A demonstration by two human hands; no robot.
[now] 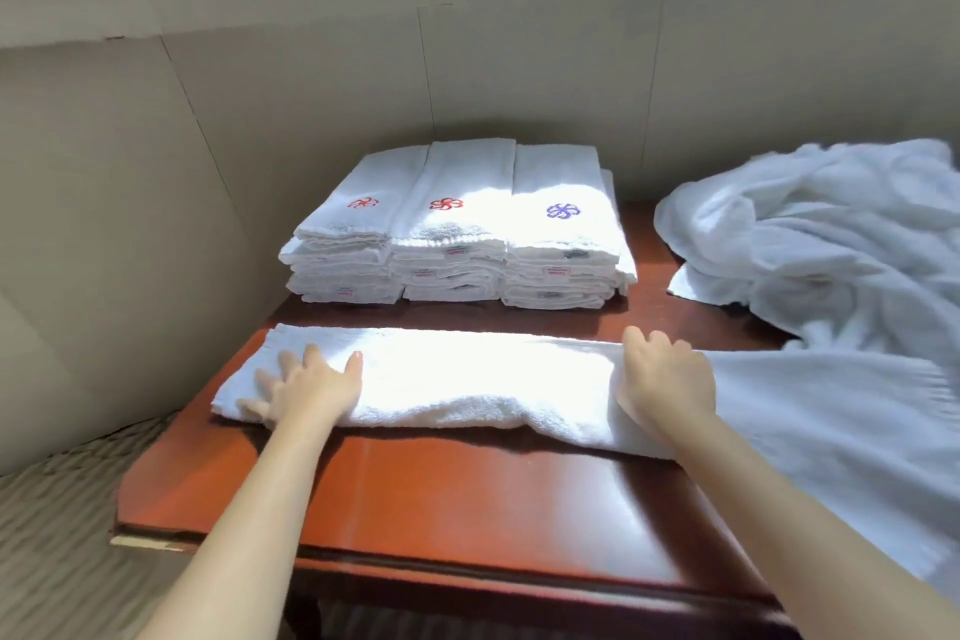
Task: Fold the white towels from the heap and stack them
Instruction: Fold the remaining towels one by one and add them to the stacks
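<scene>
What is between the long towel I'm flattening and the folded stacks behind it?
Only a narrow, shadowed strip of bare table lies between the long towel and the folded stacks; the head view shows nothing on it.

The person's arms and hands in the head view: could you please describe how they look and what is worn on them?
The left hand and right hand wear no gloves, and no ring, watch or bracelet shows. The left forearm and right forearm are uncovered as far as the frame reaches, with no sleeve in view. The left hand is slightly blurred.
</scene>
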